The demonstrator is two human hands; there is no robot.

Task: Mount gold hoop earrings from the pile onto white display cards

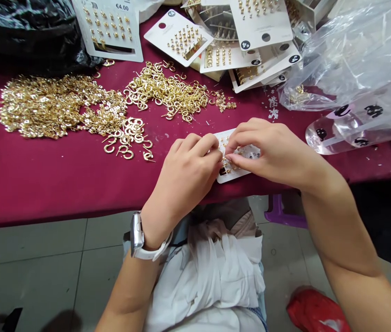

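Observation:
A white earring card [235, 173] with rows of small gold studs lies on the table near its front edge, tilted a little. My left hand [190, 168], wearing a watch at the wrist, is closed over the card's left side with its fingers curled; its fingertips are mostly hidden. From the right, my right hand [264, 145] reaches over the card, thumb and forefinger pinched together among the studs. Whatever sits between the fingers of either hand is too small or covered to name. Beyond my left hand lies a loose group of gold hoop earrings [129, 138].
A pile of small gold earring backs [43, 108] and more gold hoops [171, 92] spread across the dark red tablecloth [60, 180]. Filled earring cards [177, 37] are heaped at the back. Clear plastic bags [351, 69] lie right, a black bag [36, 37] back left.

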